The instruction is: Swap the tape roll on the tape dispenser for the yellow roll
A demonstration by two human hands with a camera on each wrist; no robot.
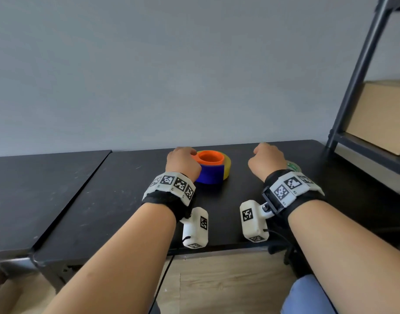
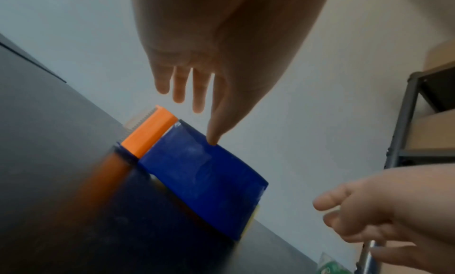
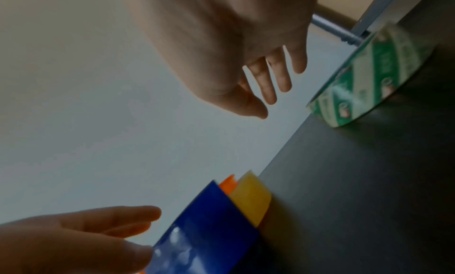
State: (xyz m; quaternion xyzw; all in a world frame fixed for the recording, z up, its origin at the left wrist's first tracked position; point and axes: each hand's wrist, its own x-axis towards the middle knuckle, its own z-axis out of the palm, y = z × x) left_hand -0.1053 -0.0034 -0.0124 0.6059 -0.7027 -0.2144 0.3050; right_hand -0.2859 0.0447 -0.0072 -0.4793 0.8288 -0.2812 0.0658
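A blue tape dispenser [image 1: 211, 172] with an orange hub [image 1: 210, 157] lies on the black table [image 1: 126, 189], and a yellow roll [image 1: 227, 167] sits round the hub. My left hand [image 1: 183, 162] is at its left end. In the left wrist view the fingers hang straight above the orange cutter [image 2: 150, 130] and the thumb tip touches the blue body [image 2: 204, 179]. My right hand [image 1: 268, 159] hovers to the right, fingers relaxed and holding nothing. A green-and-white tape roll [image 3: 364, 79] lies just beyond it, mostly hidden in the head view.
A dark metal shelf [image 1: 357, 87] with a cardboard box [image 1: 385, 114] stands at the right, over the table's far right corner. A second black tabletop [image 1: 36, 189] adjoins on the left. A plain wall runs along the back edge.
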